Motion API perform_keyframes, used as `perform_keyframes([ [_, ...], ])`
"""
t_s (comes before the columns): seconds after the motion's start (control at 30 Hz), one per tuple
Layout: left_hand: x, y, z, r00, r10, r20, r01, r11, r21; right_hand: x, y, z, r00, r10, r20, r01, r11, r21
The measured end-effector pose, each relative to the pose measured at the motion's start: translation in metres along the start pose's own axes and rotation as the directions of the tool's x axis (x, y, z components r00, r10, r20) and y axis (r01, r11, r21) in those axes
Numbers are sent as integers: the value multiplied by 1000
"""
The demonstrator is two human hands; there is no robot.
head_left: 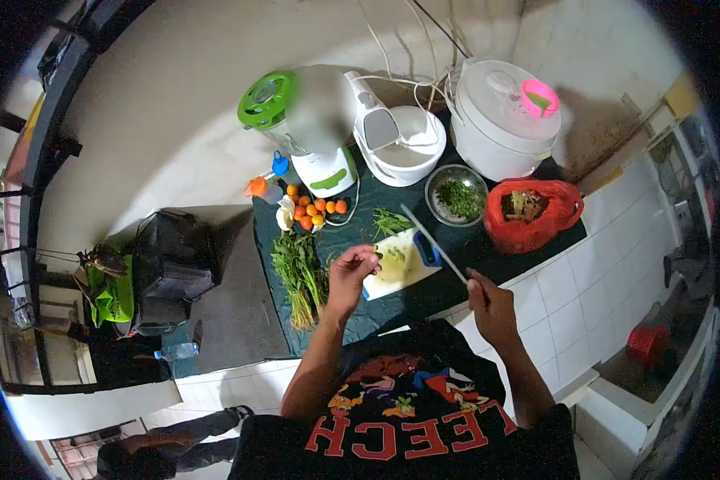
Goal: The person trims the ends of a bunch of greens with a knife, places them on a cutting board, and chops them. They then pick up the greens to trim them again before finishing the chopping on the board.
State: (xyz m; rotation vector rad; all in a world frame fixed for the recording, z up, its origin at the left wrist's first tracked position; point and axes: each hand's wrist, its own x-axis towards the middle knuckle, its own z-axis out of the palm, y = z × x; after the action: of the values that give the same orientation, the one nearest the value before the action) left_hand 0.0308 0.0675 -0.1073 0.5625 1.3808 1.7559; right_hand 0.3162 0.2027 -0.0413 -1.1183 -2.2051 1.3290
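Knife (434,243) clamped in your right hand (492,308); your left hand (354,270), fingertips together, by cutting board (382,286); metal bowl (433,190) holds chopped greens (458,198).

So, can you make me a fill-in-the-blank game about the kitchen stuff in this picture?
The long, thin metal knife is in the person's ____ hand.
The rectangular white cutting board has a handle coloured ____.
The crinkly plastic bag beside the round silver metal bowl is coloured ____.
The small round pink plastic cup sits on top of the big lidded container, whose colour is ____.

Missing words: right; blue; red; white.
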Motion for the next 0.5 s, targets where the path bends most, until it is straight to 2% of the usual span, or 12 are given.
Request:
perform_keyframes([
  [0.03,-10,5,10,1000,-27,7,27,999,-36,-5,-7,-5,999,25,-49,-21,997,79],
  [0.07,-19,10,20,999,-36,-3,35,998,-45,-6,-18,-10,997,76,-4,-73,975,212],
  [0.1,-26,16,30,999,-32,-14,31,998,-61,-10,-34,-15,997,81,5,-80,975,208],
  [0.13,-28,24,39,1000,-21,-21,19,997,-74,-11,-52,-20,983,160,94,-185,884,429],
  [0.17,-31,31,47,1000,-18,-24,16,997,-74,-11,-64,-20,957,213,197,-290,733,615],
  [0.2,-34,37,54,999,-16,-30,15,999,-37,-11,-68,-16,968,107,228,-238,686,687],
  [0.23,-36,43,61,999,-13,-35,13,1000,-1,-9,-77,-16,962,26,272,-225,639,736],
  [0.27,-38,47,66,999,-12,-36,12,1000,-2,-8,-83,-10,956,20,293,-247,596,764],
  [0.33,-40,56,75,1000,18,21,-16,991,-135,-3,-97,-7,923,-28,384,-322,491,810],
  [0.37,-42,60,80,1000,20,15,-18,991,-135,-1,-101,-9,921,-30,388,-324,492,808],
  [0.43,-44,70,87,1000,13,-10,-14,978,-206,4,-108,-9,880,-85,467,-395,413,821],
  [0.5,-46,69,88,999,1,-34,-9,968,-250,9,-110,-6,863,-93,496,-420,414,808],
])
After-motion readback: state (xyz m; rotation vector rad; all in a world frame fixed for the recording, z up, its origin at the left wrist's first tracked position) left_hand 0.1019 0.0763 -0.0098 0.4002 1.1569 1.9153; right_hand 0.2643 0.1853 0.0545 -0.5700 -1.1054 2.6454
